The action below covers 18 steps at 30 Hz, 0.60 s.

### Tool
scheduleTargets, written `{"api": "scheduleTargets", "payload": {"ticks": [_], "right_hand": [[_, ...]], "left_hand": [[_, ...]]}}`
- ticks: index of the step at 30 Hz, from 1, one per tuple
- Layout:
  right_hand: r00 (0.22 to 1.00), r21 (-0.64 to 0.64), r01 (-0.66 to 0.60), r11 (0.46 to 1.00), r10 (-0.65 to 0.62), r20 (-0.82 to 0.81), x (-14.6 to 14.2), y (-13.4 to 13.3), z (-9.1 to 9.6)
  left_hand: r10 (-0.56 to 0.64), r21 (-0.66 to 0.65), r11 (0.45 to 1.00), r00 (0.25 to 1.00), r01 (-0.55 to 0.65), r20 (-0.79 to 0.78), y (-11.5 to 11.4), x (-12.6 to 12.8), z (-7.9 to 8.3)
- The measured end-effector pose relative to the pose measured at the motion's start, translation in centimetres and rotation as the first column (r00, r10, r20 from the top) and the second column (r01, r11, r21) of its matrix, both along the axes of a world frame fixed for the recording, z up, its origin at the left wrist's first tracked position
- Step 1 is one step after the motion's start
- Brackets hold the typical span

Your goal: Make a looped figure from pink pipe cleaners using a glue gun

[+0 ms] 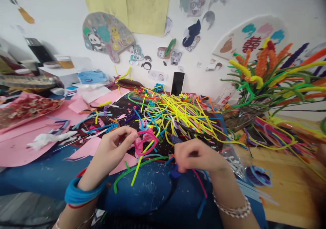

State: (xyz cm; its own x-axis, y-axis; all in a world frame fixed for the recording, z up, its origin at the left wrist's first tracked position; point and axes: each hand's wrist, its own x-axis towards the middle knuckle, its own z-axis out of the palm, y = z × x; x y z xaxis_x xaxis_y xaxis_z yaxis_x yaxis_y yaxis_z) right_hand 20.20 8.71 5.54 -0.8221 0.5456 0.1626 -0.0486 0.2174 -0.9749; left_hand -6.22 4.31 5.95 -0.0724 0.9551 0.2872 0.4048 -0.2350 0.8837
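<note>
Pink chenille wire, bent into a small looped shape [144,141], sat pinched in the grip of the left hand [115,147], thumb and forefinger pressed together on its left edge, and it hung just above the dark blue surface [152,188]. A yellow-green pipe cleaner [141,161] ran down through the loop and rested on the cloth below, beside a longer green one [132,171] curving toward the left wrist. That wrist wore a stack of blue bangles [81,193].

From the head view, the right hand [197,157] was blurred; its fingers were curled down over a short blue piece [175,172] and a pink strand [198,183] at the near edge of the pile, but whether that grip was pinching either one could not be told. A beaded bracelet [234,210] circled the right wrist.

Behind both hands lay a big tangle of mostly yellow pipe cleaners [178,115], with a phone [177,83] propped against the wall beyond it. A vase of finished chenille flowers [267,76] stood to the right, and pink paper [20,144] covered the left side.

Judging by this, the shaping of the pink loop was under way, with another strand being picked up. The next move would call for bringing that strand to the loop while the left pinch kept it steady.
</note>
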Motion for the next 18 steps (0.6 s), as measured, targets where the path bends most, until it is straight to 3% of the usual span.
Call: {"api": "scheduleTargets", "payload": {"ticks": [2, 4, 6, 8, 10, 12, 15, 18], "right_hand": [[0.943, 0.026, 0.049, 0.998, -0.038, -0.332, 2.5, 0.9, -0.1], [0.887, 0.04, 0.078, 0.996, -0.051, -0.459, 4.2, 1.4, -0.2], [0.821, 0.039, 0.184, 0.982, -0.132, -0.556, 4.4, 1.3, 0.0], [0.863, 0.04, 0.279, 0.959, -0.232, -0.449, 3.0, 0.5, 0.4], [0.962, 0.09, 0.271, 0.958, -0.266, -0.067, 0.6, -0.7, 0.8], [0.926, 0.222, 0.293, 0.93, -0.333, 0.176, -1.8, -1.9, 0.9], [0.865, 0.399, 0.273, 0.875, -0.405, 0.296, -4.2, -2.8, 0.5], [0.826, 0.491, 0.278, 0.826, -0.466, 0.316, -4.9, -2.9, -0.2]], "left_hand": [[0.04, 0.031, 0.999, 0.997, -0.038, -0.059, 0.0, -0.1, -0.3], [0.058, 0.068, 0.997, 0.987, -0.048, -0.151, 0.0, 0.0, -0.4], [0.054, 0.104, 0.994, 0.971, -0.03, -0.234, -0.2, 0.4, -0.3], [0.04, 0.14, 0.99, 0.956, 0.002, -0.291, -0.4, 1.0, -0.1], [0.026, 0.177, 0.984, 0.944, 0.034, -0.328, -0.6, 1.6, 0.0], [0.002, 0.202, 0.976, 0.935, 0.075, -0.353, -0.7, 2.1, 0.1], [-0.034, 0.217, 0.969, 0.928, 0.122, -0.371, -0.8, 2.6, 0.1], [-0.054, 0.225, 0.962, 0.918, 0.153, -0.394, -0.9, 3.0, 0.1]]}}
